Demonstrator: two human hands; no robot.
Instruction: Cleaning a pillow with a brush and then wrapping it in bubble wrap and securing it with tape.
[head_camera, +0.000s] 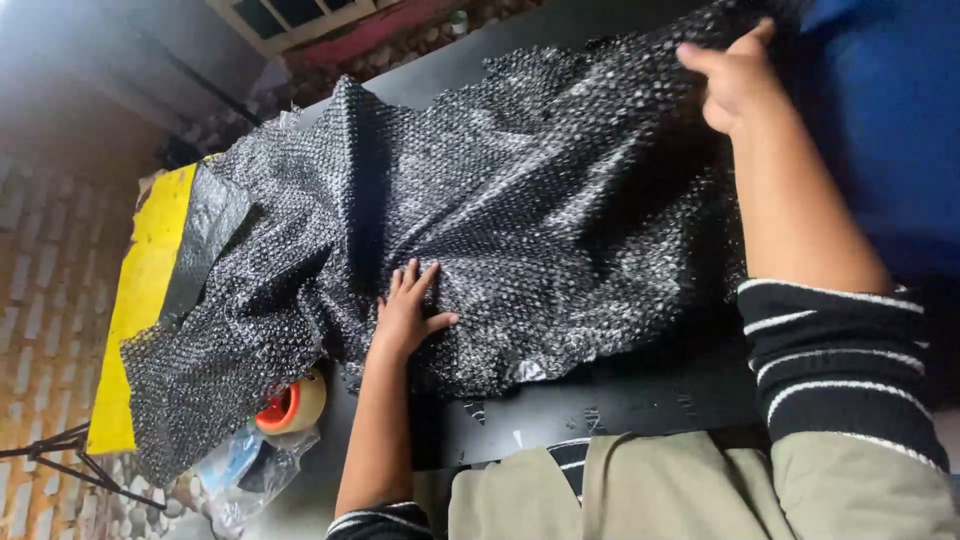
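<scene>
A large crumpled sheet of black bubble wrap (500, 210) covers most of a dark table (620, 400), reaching from the far edge to the near one. Under its left end lies a flat yellow board (140, 290), with one corner of the wrap folded back over it. At the top right, past the wrap, is something blue (890, 110). The person's right hand (735, 75) pinches the wrap's upper right edge between thumb and fingers. The left hand (408, 310) lies flat on the middle of the wrap, fingers spread wide, holding nothing. Just beside the left forearm, a roll of tape (292, 405) with an orange core sits above a clear plastic bag (240, 475).
</scene>
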